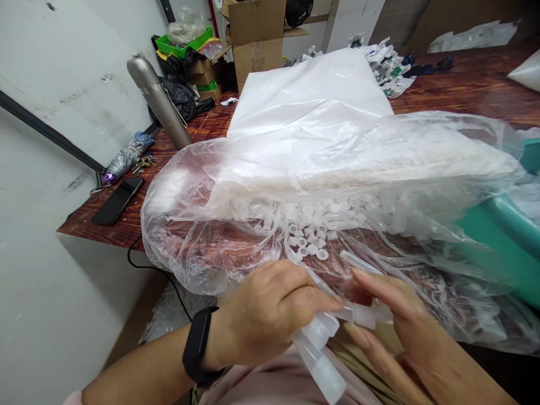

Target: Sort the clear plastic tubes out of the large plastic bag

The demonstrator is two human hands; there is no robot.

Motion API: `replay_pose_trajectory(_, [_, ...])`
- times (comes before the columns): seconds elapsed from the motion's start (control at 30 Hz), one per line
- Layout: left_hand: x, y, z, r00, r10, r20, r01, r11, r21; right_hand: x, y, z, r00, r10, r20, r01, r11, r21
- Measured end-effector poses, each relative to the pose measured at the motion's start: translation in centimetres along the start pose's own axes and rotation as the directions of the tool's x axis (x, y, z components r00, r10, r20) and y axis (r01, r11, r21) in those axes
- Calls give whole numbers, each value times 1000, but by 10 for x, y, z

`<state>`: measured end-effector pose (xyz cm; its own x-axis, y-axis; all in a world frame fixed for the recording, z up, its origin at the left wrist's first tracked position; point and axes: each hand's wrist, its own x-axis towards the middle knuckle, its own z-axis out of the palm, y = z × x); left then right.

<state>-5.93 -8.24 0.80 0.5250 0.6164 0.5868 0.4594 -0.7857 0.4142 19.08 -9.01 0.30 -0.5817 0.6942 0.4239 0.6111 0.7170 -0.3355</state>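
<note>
Several translucent white plastic tubes with caps stick out of my left hand, whose fingers are wrapped round them. One capped tube points right from this hand, toward my right hand. The right thumb and fingers are spread on either side of that tube's end, slightly blurred; I see no firm contact. Just beyond the hands, a loose tube lies on the table. Farther back is a pile of small white caps on clear plastic sheeting, with more tubes among them.
A large white bag lies behind the caps. On the left are a phone, keys, a folded umbrella and a steel flask. A teal tub stands at right. Cardboard boxes are at the back.
</note>
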Motion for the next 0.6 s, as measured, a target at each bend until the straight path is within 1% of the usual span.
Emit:
replay_pose_trajectory(0.1, [-1, 0, -1, 1000, -3, 8, 3, 1000, -2, -5, 0, -1, 1000, -9, -10, 9, 999, 43])
replay_pose_trajectory(0.23, [-2, 1, -2, 1000, -7, 25, 6, 1000, 20, -12, 3, -3, 999, 32, 12, -33, 996, 80])
replay_pose_trajectory(0.4, [-2, 1, -2, 1000, -1, -6, 1, 1000, 12, -14, 3, -2, 995, 97, 33, -100, 987, 126])
replay_pose_trajectory(0.5, [-3, 1, -2, 1000, 9, -24, -8, 1000, 18, -23, 1, 2, 995, 92, 36, -98, 972, 216])
replay_pose_trajectory(0.53, [-4, 1, -2, 1000, 14, -23, -13, 1000, 24, -27, 1, 3, 993, 110, 49, -119, 965, 236])
replay_pose_trajectory(0.6, [-5, 2, -1, 999, 25, -22, -24, 999, 29, -34, -1, 4, 979, 184, 92, -201, 949, 243])
